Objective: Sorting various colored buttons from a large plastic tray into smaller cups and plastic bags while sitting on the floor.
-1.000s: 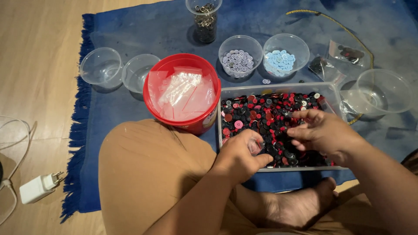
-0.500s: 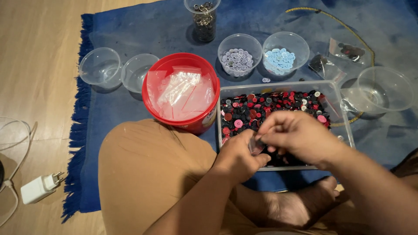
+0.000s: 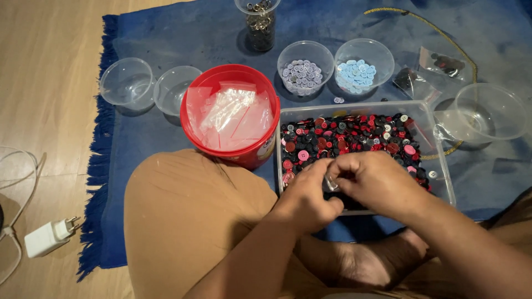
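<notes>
Now both hands have come together over the near edge of the clear rectangular tray (image 3: 438,166) of mixed red, black and pink buttons (image 3: 354,135); a second ago the right hand (image 3: 382,185) lay spread flat on the buttons farther back in the tray, while the left hand (image 3: 307,202) was curled at the near rim. The fingertips of both hands now pinch toward one small pale, shiny piece (image 3: 331,182) held between them; whether it is a button cannot be told, and the fingers are nearly closed around it. That suggests one piece has been lifted out of the heap and is being handled, not the heap stirred. Left of the tray, almost touching it, stands a red bucket (image 3: 230,77) with clear plastic bags inside. Behind the tray sit two small bowls, one with greyish buttons (image 3: 303,75) and one with light blue buttons (image 3: 357,72), with bare blue rug (image 3: 183,33) around them. Right of the tray an empty clear bowl (image 3: 493,113) stands close; the person's knee crowds the near left side.
</notes>
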